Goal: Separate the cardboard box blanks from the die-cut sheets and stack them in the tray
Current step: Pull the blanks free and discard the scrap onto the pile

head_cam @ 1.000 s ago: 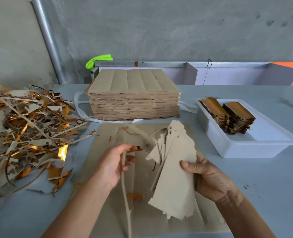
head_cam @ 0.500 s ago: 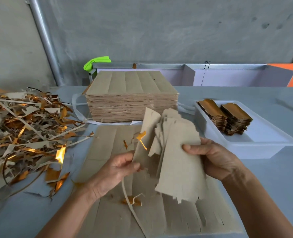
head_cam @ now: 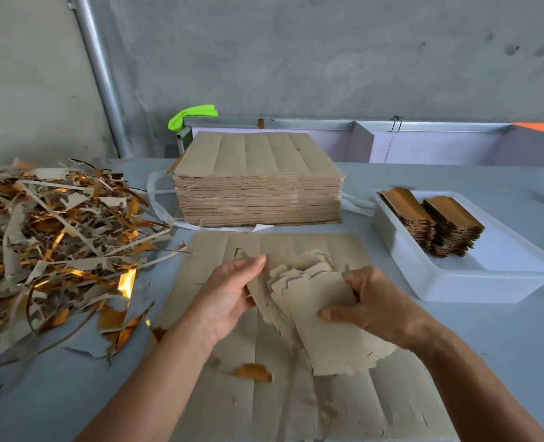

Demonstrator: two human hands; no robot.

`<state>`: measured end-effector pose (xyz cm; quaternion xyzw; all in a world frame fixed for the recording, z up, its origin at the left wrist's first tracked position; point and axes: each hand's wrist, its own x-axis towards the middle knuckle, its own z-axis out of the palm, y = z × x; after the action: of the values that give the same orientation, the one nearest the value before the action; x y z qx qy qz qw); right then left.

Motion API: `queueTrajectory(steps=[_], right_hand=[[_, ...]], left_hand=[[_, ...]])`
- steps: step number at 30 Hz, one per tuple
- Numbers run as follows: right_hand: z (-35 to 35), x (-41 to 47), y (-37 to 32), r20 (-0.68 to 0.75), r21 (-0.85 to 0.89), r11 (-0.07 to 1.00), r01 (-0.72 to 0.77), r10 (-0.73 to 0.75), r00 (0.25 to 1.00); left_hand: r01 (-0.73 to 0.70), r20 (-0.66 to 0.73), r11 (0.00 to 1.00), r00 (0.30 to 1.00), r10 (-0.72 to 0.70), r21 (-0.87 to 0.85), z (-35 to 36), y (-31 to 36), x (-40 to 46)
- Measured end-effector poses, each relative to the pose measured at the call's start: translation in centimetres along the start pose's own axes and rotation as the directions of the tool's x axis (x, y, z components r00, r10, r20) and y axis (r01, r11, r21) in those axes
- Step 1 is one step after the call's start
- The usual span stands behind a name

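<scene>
Fanned bundle of grey-brown cardboard box blanks held above flat die-cut sheet | left hand curled round bundle's left edge | right hand gripping right edge | white plastic tray with two gold-faced blank stacks at right

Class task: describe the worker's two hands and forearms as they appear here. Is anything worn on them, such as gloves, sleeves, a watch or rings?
Both hands are bare: no gloves on the left hand or the right hand. The forearms are uncovered as far as the frame shows, with no sleeves in view. No watch, bracelet or ring is visible on either.
</scene>
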<state>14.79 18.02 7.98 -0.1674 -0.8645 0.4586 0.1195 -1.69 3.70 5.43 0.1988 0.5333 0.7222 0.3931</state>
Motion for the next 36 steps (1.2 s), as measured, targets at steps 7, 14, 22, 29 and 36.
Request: queueTrajectory(steps=[7,14,22,29,36], right_hand=[[0.3,-0.9,1.6,-0.114,0.167,0.984,-0.066,0.085,0.99],[0.5,-0.1,1.3,-0.056,0.072,0.997,-0.012,0.016,0.998],[0.6,-0.3,1.9,-0.318,0.489,0.87,0.058,0.116,0.941],[-0.9,0.0,3.1,-0.3,0.844,0.532,0.061,0.377,0.876],[-2.1,0.2,3.0,-0.266,0.941,0.306,0.144,0.411,0.872]], left_hand=[[-0.011,-0.308,0.999,0.951,0.024,0.047,-0.3,-1.0,0.2],[-0.083,-0.061,0.96,0.993,0.103,0.267,0.6,-0.4,-0.4],[-0.048,-0.386,0.993,0.922,0.003,-0.106,-0.1,-0.6,1.4],[-0.1,-0.58,0.93,0.757,0.301,0.352,-3.0,-2.1,2.5],[0.073,-0.526,0.652,0.662,0.535,0.754,-6.0,-2.7,3.5]])
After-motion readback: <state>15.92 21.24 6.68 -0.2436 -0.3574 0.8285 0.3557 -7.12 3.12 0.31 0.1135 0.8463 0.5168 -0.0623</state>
